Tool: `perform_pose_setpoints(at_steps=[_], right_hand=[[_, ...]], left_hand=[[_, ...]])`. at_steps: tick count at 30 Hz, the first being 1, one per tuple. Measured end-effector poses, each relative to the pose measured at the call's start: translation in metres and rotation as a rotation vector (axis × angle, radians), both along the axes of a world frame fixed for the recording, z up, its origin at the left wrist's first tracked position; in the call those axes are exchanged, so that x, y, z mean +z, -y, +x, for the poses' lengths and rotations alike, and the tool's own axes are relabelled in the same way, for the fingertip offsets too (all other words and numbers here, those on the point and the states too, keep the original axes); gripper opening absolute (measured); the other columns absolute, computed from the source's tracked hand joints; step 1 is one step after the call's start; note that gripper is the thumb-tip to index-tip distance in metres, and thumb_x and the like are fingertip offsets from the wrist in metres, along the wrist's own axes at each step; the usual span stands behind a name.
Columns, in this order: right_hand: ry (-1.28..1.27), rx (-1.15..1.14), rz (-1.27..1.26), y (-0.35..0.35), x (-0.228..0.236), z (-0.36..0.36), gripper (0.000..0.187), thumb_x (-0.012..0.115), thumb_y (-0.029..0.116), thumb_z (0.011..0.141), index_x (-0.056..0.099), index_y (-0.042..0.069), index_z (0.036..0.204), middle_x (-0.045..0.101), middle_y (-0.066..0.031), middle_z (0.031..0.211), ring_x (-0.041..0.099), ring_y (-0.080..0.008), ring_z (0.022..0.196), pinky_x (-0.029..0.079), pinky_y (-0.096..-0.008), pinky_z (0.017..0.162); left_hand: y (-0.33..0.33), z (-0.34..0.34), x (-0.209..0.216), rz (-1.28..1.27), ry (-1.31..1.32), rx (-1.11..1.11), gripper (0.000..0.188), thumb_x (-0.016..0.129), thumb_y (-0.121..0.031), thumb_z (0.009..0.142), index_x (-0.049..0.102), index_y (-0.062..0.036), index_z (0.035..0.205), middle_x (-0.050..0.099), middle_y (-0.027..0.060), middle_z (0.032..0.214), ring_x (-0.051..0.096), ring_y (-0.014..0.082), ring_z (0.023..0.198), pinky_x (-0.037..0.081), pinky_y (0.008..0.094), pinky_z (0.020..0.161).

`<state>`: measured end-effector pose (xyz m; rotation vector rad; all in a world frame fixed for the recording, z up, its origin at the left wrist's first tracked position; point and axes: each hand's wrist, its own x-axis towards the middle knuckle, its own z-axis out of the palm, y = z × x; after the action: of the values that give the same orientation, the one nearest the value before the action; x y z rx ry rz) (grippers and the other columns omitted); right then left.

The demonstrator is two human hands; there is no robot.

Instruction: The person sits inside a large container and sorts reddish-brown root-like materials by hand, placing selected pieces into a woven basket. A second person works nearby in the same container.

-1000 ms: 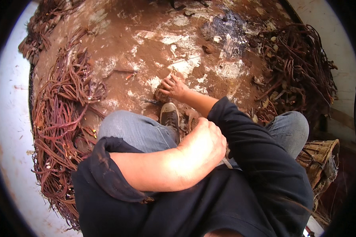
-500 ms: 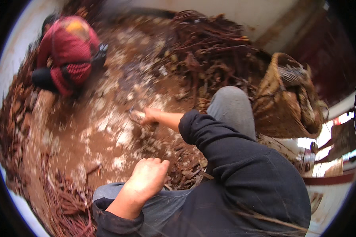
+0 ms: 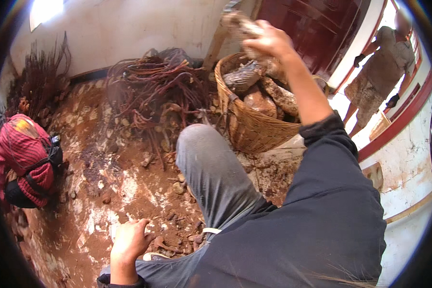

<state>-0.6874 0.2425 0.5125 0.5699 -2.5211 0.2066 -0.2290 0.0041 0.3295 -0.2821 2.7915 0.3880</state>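
My right hand (image 3: 271,42) is raised over the wicker basket (image 3: 254,126) and closed around a thick, pale-brown root piece (image 3: 240,23), blurred by motion. A grey curved tip shows beyond the piece at the top edge; its kind is unclear. Large chunks, grey-ridged (image 3: 243,77) and brown (image 3: 260,102), fill the basket below. My left hand (image 3: 132,237) hangs loosely by my left knee, fingers slightly bent and thumb apart. Nothing is in it.
A heap of dark reddish roots (image 3: 163,89) lies against the wall. At left a person in a red knitted top (image 3: 26,153) crouches on the soil-strewn floor (image 3: 91,192). Another person (image 3: 384,72) stands outside the doorway at right, beyond a red door (image 3: 317,36).
My right hand has risen from the floor to above the basket, the piece in its grip. The view has swung right. My left hand stays near my knee, its thumb now apart.
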Motion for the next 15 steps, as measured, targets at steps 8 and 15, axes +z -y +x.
perform_pose_setpoints(at_steps=[8,15], right_hand=[[0.482,-0.157,0.168,-0.188,-0.107,-0.151,0.07,0.077,0.048,0.062,0.062,0.004,0.114,0.064,-0.0183,0.11,0.061,-0.0316,0.1,0.046,-0.0393,0.087],[0.123,0.457,0.134,0.024,-0.028,-0.051,0.038,0.062,0.034,0.083,0.064,0.0,0.099,0.065,-0.0165,0.095,0.062,-0.0254,0.084,0.048,-0.0353,0.076]], left_hand=[[-0.003,-0.006,-0.009,-0.042,0.065,-0.005,0.035,0.072,-0.029,0.071,0.062,-0.0057,0.096,0.064,0.0137,0.08,0.063,0.0306,0.081,0.05,0.0423,0.072],[-0.007,0.014,-0.033,0.0,-0.015,0.058,0.028,0.067,-0.012,0.069,0.061,-0.003,0.095,0.062,0.0185,0.082,0.061,0.0354,0.083,0.048,0.0436,0.071]])
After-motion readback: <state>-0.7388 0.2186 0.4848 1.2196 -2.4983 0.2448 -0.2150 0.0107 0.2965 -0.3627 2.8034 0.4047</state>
